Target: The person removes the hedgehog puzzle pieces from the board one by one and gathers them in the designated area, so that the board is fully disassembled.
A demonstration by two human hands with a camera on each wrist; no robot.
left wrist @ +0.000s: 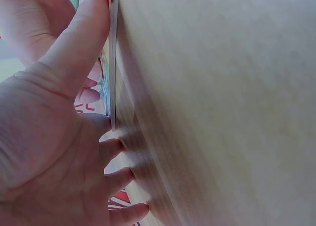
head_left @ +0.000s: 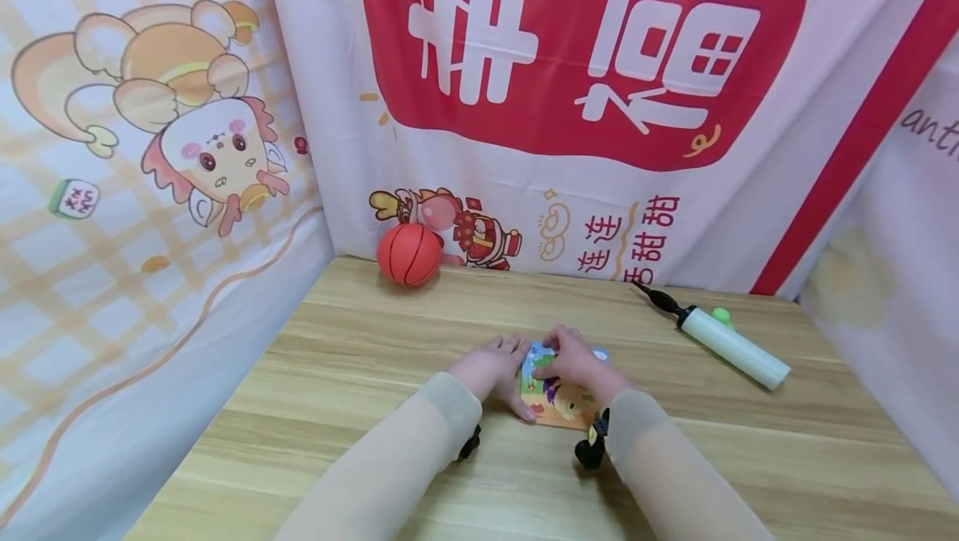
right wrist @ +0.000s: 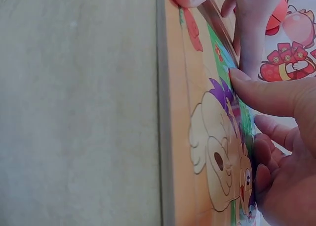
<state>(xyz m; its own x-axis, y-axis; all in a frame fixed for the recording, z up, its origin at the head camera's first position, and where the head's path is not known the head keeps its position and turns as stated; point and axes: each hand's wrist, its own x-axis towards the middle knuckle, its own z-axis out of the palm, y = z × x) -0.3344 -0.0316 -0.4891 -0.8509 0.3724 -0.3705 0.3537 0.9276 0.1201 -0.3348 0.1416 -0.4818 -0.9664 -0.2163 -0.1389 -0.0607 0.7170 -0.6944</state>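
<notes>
A small jigsaw puzzle board (head_left: 558, 416) with a cartoon picture and thin cut lines lies on the table. My left hand (head_left: 494, 370) rests along its left side, fingers spread and fairly straight on the wood, thumb at the near left corner. In the left wrist view, the fingertips (left wrist: 126, 179) reach down past the board's edge (left wrist: 114, 63). My right hand (head_left: 577, 362) is over the picture. Its thumb (right wrist: 266, 95) and bent fingertips touch the printed surface (right wrist: 217, 147), with a gap between thumb and index finger.
A red toy basketball (head_left: 409, 255) sits at the back left of the wooden table (head_left: 360, 341). Toward the right lie a pale hand pump (head_left: 734, 347) with a black nozzle and a small green object (head_left: 722, 315). Printed cloths (head_left: 322, 108) hang around the table.
</notes>
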